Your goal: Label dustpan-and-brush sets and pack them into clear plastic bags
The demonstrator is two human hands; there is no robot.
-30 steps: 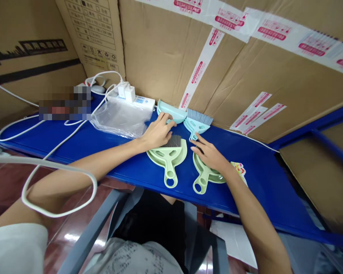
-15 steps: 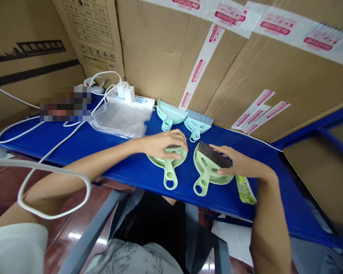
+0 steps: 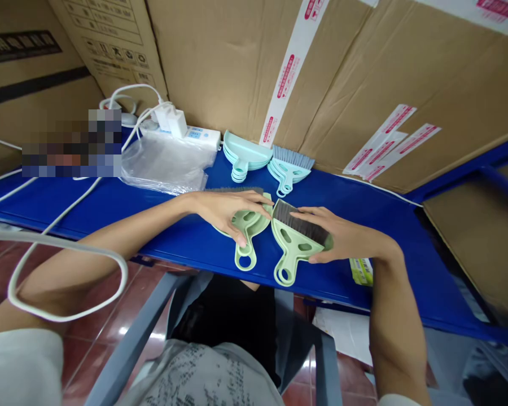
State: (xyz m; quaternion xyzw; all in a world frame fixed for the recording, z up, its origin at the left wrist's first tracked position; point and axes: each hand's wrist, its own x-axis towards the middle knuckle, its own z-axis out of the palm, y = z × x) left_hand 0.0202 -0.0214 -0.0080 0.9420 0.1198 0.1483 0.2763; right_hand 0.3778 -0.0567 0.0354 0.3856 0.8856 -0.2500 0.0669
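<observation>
Two pale green dustpan-and-brush sets lie side by side near the front edge of the blue bench [image 3: 186, 231], handles toward the person; under the left hand [image 3: 226, 207] is the left set [image 3: 250, 228], that hand's grip spread over it, thumb by the handle, though I cannot tell whether it clasps; the right hand [image 3: 342, 234] has its grip around the outer edge of the right set [image 3: 294, 242], fingers over the dark bristles [image 3: 300, 221], thumb at the lower side; beyond them stand stacked light blue dustpans [image 3: 248, 153] and, just beside, light blue brushes [image 3: 288, 170]; clear plastic bags [image 3: 165, 163] lie leftward, before a white power strip [image 3: 203, 137]; a yellow-green packet [image 3: 361, 272] sits near the right forearm.
</observation>
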